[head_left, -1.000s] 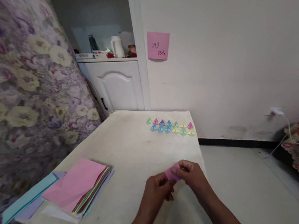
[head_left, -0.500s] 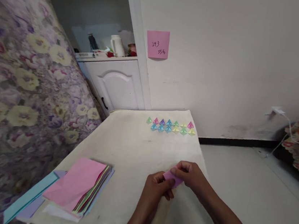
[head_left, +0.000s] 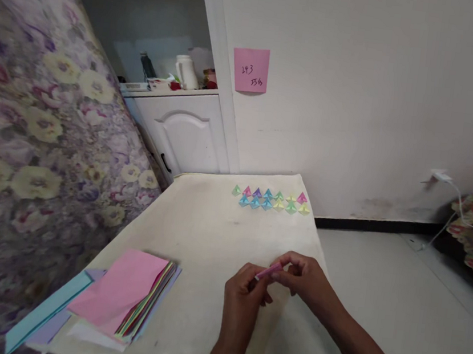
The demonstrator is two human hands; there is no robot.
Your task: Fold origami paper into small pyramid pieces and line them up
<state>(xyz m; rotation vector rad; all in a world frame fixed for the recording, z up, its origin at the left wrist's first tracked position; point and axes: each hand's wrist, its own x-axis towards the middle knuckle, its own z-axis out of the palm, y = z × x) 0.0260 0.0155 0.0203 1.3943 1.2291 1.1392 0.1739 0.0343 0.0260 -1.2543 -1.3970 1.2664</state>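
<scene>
Above the table's near right part, my two hands hold one small folded piece of pink paper between them. My left hand pinches its left end, and my right hand grips the right end. The paper is seen nearly edge-on, as a narrow strip; the fingers cover parts of it. Toward the far edge of the table stand two rows of small folded paper shapes in blue, green, yellow, pink and purple.
A stack of coloured paper with a pink sheet on top lies at the table's left, over teal and lilac sheets. The cream-covered table meets the wall at the back. A floral curtain hangs at left; a white cabinet stands behind.
The pink paper has turned from showing its flat face to nearly edge-on. Both hands have shifted slightly, their fingers closing around its ends.
</scene>
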